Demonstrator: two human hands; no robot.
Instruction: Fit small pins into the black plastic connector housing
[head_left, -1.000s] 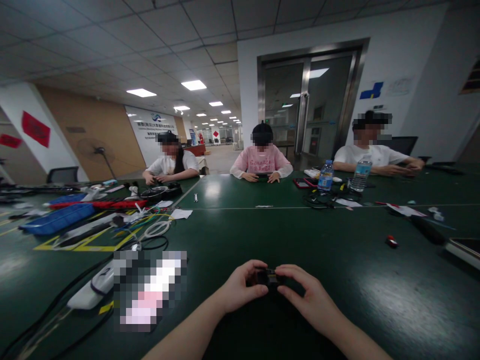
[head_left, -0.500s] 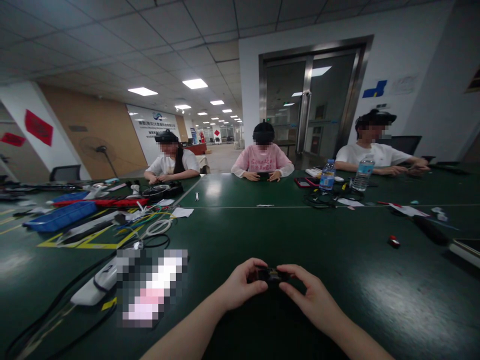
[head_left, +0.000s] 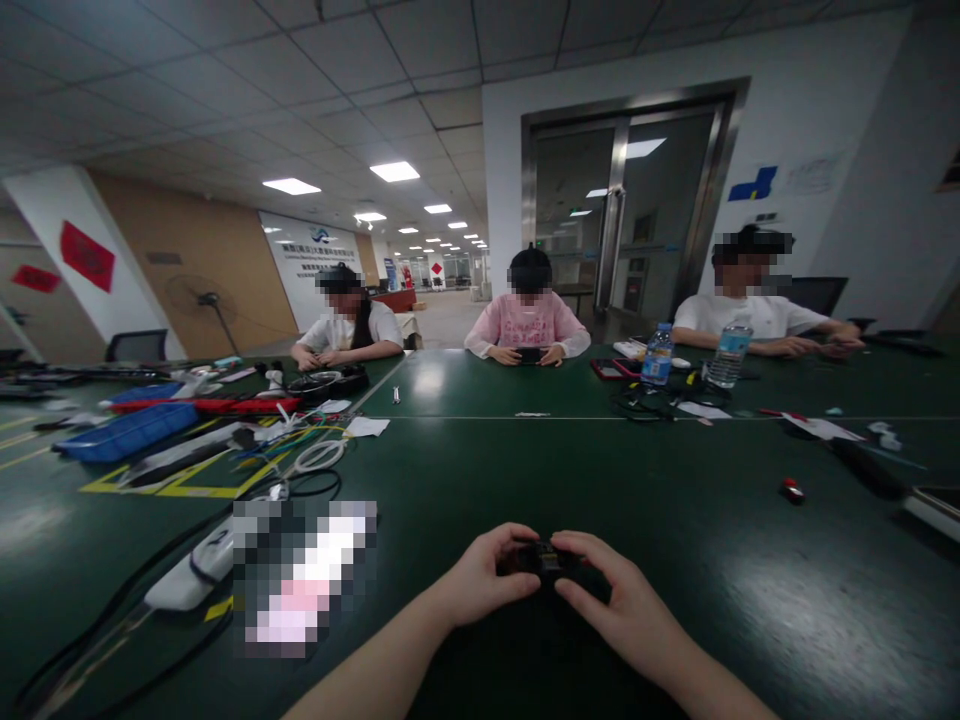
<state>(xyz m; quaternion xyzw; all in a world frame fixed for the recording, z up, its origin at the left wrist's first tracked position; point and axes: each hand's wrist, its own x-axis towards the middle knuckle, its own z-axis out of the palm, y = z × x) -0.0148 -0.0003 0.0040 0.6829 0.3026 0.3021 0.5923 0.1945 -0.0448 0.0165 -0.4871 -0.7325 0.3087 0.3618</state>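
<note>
Over the near edge of the dark green table, both my hands grip a small black object (head_left: 550,560) with a few pale or gold details on its upper face. Its kind cannot be made out. My left hand (head_left: 491,575) pinches the left end between thumb and fingers. From the other side, my right hand (head_left: 615,590) curls its fingers over the right end with the thumb below. The fingers cover much of the object, and the two thumbs nearly meet at its near side.
A white power strip (head_left: 196,570) with cables and a blurred-out flat item (head_left: 311,580) lie left, before a blue tray (head_left: 127,432). A small red item (head_left: 791,490) lies right. Bottles (head_left: 657,355) stand farther back. Three people sit across the green table (head_left: 450,470).
My hands have drawn slightly closer together around the black object, which appears a little turned. The view has shifted slightly.
</note>
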